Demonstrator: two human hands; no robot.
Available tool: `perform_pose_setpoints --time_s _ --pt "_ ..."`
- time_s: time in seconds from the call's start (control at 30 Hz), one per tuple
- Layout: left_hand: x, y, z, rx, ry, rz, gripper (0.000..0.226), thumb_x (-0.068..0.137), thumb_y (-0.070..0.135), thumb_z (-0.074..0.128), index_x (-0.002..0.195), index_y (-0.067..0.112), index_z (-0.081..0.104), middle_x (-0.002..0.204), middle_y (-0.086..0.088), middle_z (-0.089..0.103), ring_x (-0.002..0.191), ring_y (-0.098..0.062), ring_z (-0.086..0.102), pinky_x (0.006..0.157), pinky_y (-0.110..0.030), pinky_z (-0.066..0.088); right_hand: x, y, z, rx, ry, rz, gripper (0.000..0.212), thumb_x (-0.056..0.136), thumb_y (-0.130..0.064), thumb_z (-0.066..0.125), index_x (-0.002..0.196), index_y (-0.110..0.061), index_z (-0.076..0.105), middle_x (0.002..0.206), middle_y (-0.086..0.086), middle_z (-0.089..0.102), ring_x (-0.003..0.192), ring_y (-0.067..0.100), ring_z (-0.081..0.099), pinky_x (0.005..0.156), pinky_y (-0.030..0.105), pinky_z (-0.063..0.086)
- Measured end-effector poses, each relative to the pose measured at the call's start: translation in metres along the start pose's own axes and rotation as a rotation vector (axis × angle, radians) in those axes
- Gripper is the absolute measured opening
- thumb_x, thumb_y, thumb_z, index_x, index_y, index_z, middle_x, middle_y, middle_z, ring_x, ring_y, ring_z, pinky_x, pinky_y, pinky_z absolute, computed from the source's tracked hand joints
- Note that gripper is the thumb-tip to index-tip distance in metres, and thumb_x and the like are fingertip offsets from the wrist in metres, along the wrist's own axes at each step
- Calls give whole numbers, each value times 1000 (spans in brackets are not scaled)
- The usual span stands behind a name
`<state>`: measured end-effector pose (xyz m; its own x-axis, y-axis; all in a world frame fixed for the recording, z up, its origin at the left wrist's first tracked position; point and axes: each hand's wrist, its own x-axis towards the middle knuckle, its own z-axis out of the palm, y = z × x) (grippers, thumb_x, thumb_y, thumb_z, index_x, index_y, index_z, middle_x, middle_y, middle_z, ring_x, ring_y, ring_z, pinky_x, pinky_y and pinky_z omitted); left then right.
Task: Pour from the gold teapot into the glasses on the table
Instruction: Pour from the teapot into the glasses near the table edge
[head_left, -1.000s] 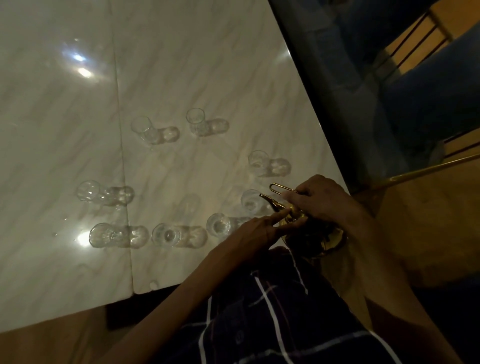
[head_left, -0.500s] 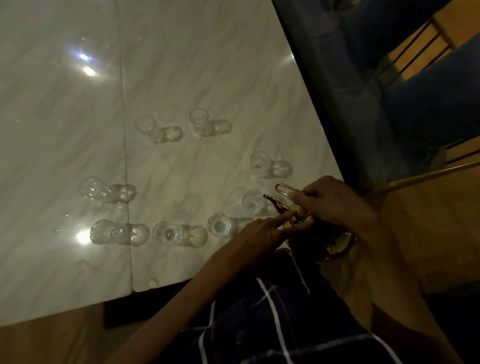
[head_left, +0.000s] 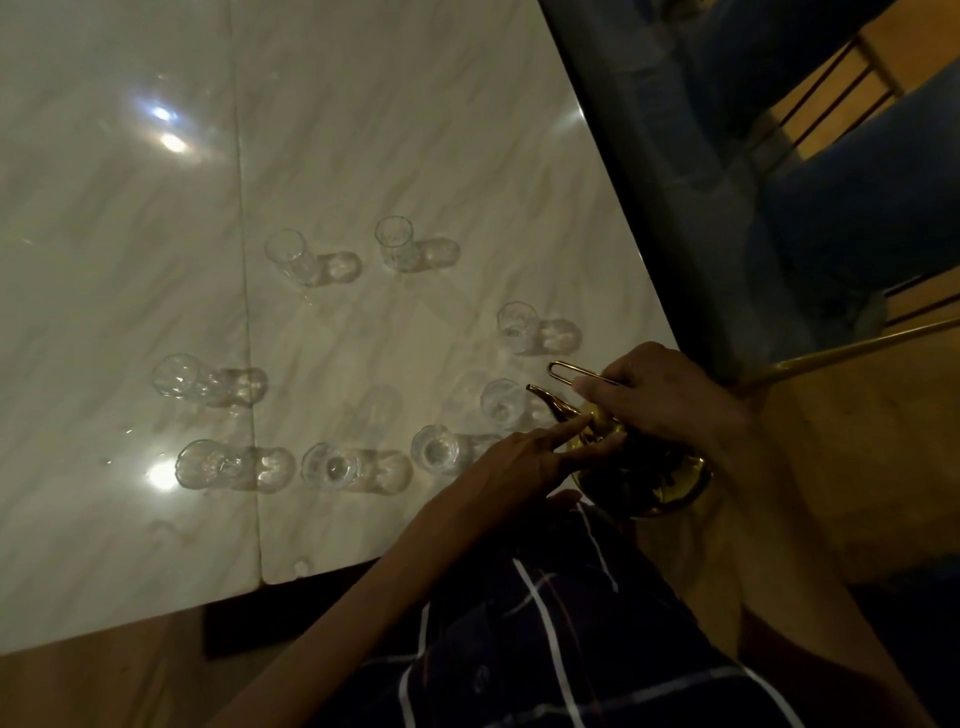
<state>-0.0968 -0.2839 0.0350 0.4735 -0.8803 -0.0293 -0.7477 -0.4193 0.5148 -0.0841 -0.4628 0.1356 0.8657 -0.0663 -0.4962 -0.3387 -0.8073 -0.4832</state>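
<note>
Right hand (head_left: 670, 400) grips shiny gold metal teapot (head_left: 639, 467) by its handle; spout at small clear glass (head_left: 501, 400), 9 o'clock of pot. Left hand (head_left: 524, 462), fingers straight, touches pot's lid.

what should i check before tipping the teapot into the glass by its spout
1. Right hand grip on the gold teapot handle: ok, fingers curl round the wire loop.
2. Left hand steadying the pot: ok, straight fingers rest against its top.
3. Spout over the nearest glass: ok, the tip sits at its rim.
4. Nearest glass upright on the table: ok.
5. Level already in that glass: cannot tell, too dim.
6. Pot supported: not ok, its body hangs past the table edge.
</note>
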Motion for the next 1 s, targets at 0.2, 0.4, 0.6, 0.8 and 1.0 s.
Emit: perform_pose_setpoints --time_s 0.2,0.4,0.6,0.8,1.0 --pt "1 -6 2 -6 39 9 77 91 28 67 153 34 22 158 -13 26 72 -16 62 71 -34 57 4 -3 -2 12 -11 6 47 92 -50 55 71 -12 74 69 4 72 68 19 70 70 36 57" --pt "1 -5 1 8 39 12 75 93 29 64 154 33 20 159 -12 23 80 -19 63 74 -31 53 5 -6 -4 -1 -10 6 46 92 -49 56 67 -14 72 65 4 69 65 17 68 68 35 55" --pt "0 -7 1 18 52 6 78 91 29 66 154 33 20 159 -12 23 81 -20 63 70 -29 51 9 -6 -3 -1 -31 20 45 91 -51 56 64 -18 70 63 1 68 63 14 66 63 31 53" --pt "-1 -12 9 0 115 36 78 89 27 68 154 28 25 158 -12 25 111 -25 58 87 -34 51 12 -7 -2 -14 -24 11 45 91 -51 56 63 -19 70 64 1 68 64 15 66 63 30 52" --pt "-1 -12 7 -31 125 40 78 88 27 69 153 25 25 158 -13 24 107 -26 60 87 -35 51 14 -8 -1 0 -26 5 44 91 -51 56 63 -20 70 64 0 67 63 14 65 64 31 52"
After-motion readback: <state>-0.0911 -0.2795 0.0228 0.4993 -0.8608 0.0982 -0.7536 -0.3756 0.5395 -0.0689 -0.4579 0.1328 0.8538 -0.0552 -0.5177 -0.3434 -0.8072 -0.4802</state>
